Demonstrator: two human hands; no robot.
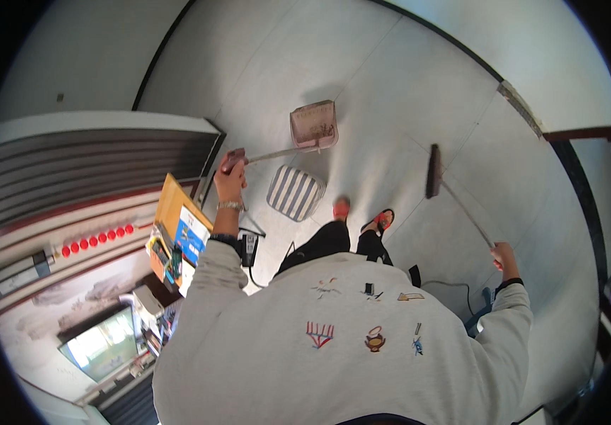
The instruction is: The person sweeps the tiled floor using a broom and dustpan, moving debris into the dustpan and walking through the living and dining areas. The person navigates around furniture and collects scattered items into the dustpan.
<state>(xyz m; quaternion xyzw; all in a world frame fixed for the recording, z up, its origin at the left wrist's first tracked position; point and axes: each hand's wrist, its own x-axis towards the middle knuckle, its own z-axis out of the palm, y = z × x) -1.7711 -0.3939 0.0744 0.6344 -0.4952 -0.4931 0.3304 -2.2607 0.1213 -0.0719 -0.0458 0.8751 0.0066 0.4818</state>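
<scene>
My left hand point(229, 178) is closed around the pink grip of a long-handled dustpan point(313, 119). Its pink pan is at the upper middle of the view, over the tiled floor, with dark debris lying inside. On the other side, my right hand point(503, 256) grips the pale stick of a broom point(433, 171). The broom's dark bristles face left, towards my feet. Whether pan and bristles touch the floor I cannot tell. A blue-and-white striped stool point(296, 193) stands just below the dustpan's handle, close to my feet.
A wooden table point(170, 204) with papers and small items is at the left, beside a dark ribbed shutter point(98, 164). A black power adapter point(249, 249) with a cable is near my left forearm. Another cable point(451, 284) runs near my right arm.
</scene>
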